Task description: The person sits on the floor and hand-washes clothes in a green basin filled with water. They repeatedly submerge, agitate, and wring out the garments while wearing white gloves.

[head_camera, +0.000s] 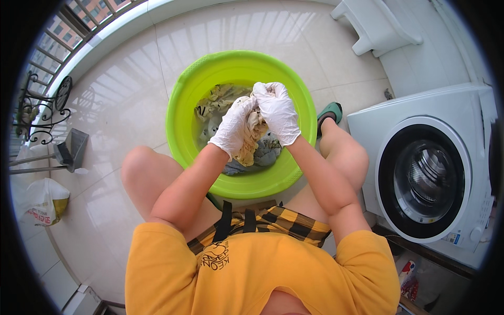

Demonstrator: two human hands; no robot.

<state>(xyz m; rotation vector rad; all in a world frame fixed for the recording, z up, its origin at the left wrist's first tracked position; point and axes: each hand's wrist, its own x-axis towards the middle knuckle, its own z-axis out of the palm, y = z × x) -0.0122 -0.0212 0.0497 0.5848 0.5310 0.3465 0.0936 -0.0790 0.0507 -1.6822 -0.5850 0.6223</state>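
Observation:
A bright green plastic basin (240, 189) stands on the floor between my legs. My left hand (235, 125) and my right hand (277, 112) both wear white disposable gloves. Between them they grip a bunched, wet-looking beige cloth (254, 132), which hangs down over the basin. Its folds hide some of my fingers. Below lies water with more fabric in it: a light patterned cloth (222, 98) toward the far left and a grey-blue cloth (262, 153) on the near side.
To the right is a white front-loading washing machine (362, 130) with its round glass door (425, 179). A white plastic stool (374, 23) stands at the far right. On the left are a dustpan (78, 147) with a brush (63, 153), a plastic bag (47, 197) and a black metal stand (43, 106).

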